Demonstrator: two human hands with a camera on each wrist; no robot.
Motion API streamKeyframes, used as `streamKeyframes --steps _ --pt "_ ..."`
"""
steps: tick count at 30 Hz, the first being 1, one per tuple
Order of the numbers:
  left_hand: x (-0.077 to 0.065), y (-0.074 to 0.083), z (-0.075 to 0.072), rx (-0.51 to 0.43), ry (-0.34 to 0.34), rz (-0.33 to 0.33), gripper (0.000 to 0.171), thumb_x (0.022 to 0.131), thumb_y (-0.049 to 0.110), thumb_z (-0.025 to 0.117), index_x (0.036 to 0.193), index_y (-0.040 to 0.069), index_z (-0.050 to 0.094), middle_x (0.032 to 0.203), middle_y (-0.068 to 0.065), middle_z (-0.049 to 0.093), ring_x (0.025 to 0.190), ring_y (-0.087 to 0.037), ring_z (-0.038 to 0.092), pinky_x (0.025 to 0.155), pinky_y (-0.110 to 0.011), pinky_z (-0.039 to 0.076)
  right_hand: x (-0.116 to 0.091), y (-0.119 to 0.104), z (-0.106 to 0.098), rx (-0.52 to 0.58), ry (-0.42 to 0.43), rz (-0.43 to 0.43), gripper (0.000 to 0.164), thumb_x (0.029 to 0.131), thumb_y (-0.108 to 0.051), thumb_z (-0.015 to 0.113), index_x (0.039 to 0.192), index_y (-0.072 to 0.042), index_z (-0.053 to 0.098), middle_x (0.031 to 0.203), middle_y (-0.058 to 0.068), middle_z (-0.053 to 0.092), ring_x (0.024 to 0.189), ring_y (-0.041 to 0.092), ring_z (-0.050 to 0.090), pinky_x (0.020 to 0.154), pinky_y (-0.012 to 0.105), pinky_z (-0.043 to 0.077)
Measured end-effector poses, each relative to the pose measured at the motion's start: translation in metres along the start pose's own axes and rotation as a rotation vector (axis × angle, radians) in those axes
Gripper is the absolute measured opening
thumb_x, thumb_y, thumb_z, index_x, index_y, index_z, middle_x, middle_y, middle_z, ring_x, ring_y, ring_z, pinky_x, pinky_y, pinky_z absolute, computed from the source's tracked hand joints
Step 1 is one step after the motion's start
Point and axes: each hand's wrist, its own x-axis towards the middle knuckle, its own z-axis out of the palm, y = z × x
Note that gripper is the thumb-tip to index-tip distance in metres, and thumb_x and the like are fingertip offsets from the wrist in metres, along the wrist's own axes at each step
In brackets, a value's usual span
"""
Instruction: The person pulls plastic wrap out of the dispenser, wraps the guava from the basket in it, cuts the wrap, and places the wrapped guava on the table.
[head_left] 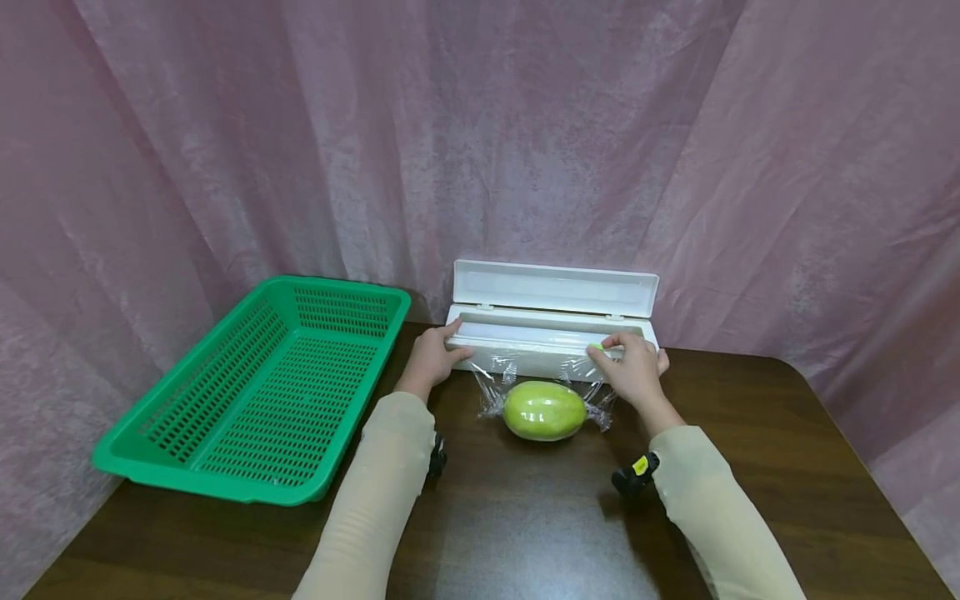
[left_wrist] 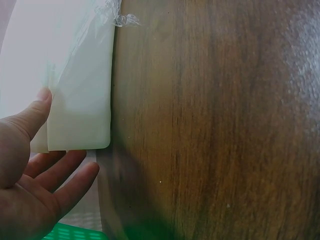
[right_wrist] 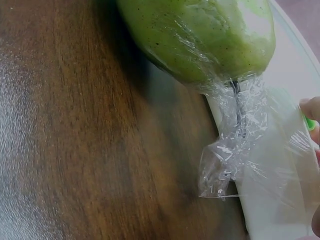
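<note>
A white cling film dispenser (head_left: 551,317) stands with its lid tipped back, a film roll (head_left: 517,333) inside. My left hand (head_left: 430,360) holds its left end, thumb on the front edge and fingers around the end wall in the left wrist view. At the right part of the front edge, my right hand (head_left: 633,372) pinches a small bright green slide cutter (head_left: 597,346). In front of the box lies a green oval fruit (head_left: 544,411) wrapped in clear film, its ends twisted. A sheet of film (right_wrist: 280,145) still joins the fruit to the dispenser.
A large green plastic basket (head_left: 322,417) with slotted walls stands on the left of the brown wooden table (head_left: 525,525). Behind the table hangs a pink curtain (head_left: 480,150), close at the dispenser's back.
</note>
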Motion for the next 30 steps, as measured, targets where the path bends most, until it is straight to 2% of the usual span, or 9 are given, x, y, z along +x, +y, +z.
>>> streamKeyframes --steps 15,30 --pt "-0.0002 0.0007 -0.0003 0.012 0.006 0.005 0.066 0.088 0.029 0.066 0.146 0.027 0.035 0.151 -0.005 0.036 0.142 -0.025 0.028 0.107 -0.043 0.038 0.0011 0.0014 -0.0024 0.023 0.004 -0.025 0.034 0.087 -0.036 0.065 0.1 -0.004 0.063 0.111 0.018 0.063 0.108 0.039 0.049 0.106 0.064 0.005" --pt "0.0018 -0.0011 0.0011 0.02 0.013 0.01 0.067 0.087 0.029 0.067 0.146 0.027 0.035 0.151 -0.005 0.037 0.141 -0.025 0.029 0.109 -0.043 0.036 0.0021 0.0038 -0.0019 0.039 -0.003 -0.014 0.034 0.088 -0.032 0.064 0.1 -0.001 0.062 0.11 0.021 0.063 0.113 0.04 0.05 0.109 0.066 0.001"
